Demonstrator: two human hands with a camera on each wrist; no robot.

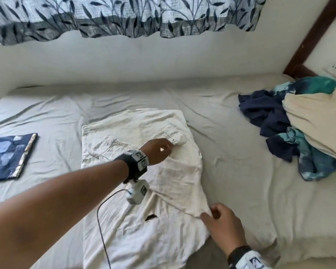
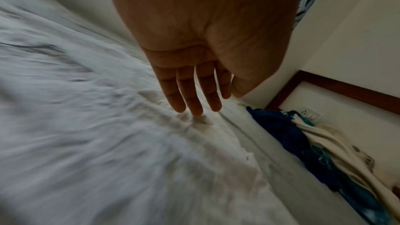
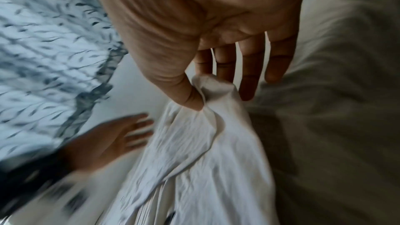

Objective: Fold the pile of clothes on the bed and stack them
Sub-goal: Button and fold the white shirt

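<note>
Head view: a cream white garment lies spread and creased at the middle of the bed, partly folded, with a small dark mark near its lower middle. The left hand reaches across it, fingers extended onto a bunched fold at the garment's 1 o'clock corner. The right hand sits at the garment's 4 o'clock edge, thumb and forefinger pinching the hem. At 3 o'clock from the garment, well apart, is the pile of clothes: navy, teal-patterned and cream pieces heaped together, cut off by the frame. At 9 o'clock lies a folded dark blue patterned cloth. A leaf-print curtain hangs at 12 o'clock.

Left wrist view: the left hand is flat with straight fingers, tips touching the white garment, which is heavily blurred. The pile of clothes lies at 4 o'clock.

Right wrist view: the right hand pinches a gathered corner of the garment between thumb and forefinger; the other fingers hang straight. The left hand at 8 o'clock and the curtain are blurred.
</note>
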